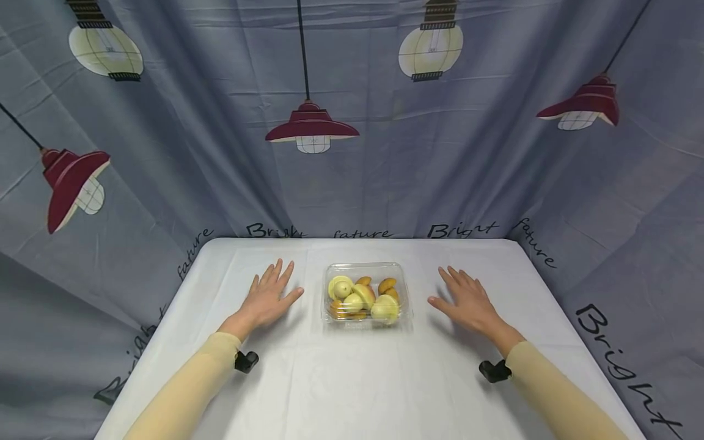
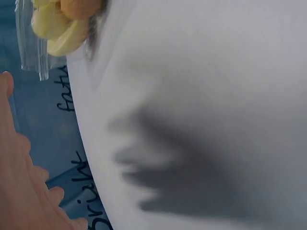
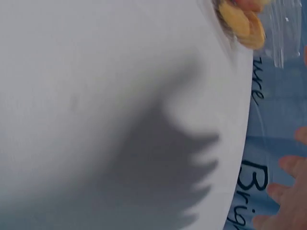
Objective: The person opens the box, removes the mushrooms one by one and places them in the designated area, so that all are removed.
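the box [image 1: 364,266] of fruit [image 1: 365,296] lies on the table [image 1: 357,379], long side crosswise — right of the left hand [image 1: 269,297], left of the right hand [image 1: 467,304], neither clearly nearer. both are spread, straight-fingered — holding nothing.

Clear box [image 1: 364,267] holds yellow and orange fruit [image 1: 363,296]
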Available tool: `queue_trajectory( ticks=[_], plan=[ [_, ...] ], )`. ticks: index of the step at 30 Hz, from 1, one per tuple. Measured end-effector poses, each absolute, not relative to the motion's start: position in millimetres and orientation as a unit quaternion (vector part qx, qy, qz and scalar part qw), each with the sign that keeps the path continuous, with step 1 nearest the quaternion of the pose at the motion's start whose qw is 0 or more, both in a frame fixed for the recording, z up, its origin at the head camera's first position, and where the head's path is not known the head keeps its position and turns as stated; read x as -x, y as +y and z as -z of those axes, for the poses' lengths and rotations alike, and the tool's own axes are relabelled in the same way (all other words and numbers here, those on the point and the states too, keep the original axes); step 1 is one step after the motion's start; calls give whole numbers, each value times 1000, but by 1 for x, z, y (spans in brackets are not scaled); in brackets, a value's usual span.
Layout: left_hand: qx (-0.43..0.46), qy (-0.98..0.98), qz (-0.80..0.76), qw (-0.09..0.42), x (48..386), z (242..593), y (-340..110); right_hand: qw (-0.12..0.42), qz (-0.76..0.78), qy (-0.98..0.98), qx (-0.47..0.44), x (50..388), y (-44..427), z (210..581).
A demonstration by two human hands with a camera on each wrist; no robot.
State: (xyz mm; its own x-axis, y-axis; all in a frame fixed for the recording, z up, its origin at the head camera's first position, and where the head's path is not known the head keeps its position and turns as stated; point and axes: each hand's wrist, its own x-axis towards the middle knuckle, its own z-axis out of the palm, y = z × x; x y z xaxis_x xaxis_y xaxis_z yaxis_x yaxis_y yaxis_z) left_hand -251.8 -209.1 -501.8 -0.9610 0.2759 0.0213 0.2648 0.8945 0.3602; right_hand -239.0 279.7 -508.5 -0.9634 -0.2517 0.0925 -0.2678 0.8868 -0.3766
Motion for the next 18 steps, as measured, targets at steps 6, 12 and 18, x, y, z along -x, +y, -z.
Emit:
queue_trajectory(
  ticks=[6,12,18],
  plan=[
    [-164,954,-246,48,246,507,-201,-9,-241,-959,-145,234,265,514],
    [-167,934,-304,83,241,507,-193,-12,-263,-951,-160,229,251,515],
    [-180,923,-325,100,237,508,-187,-15,-271,-948,-165,226,242,517]
  ],
)
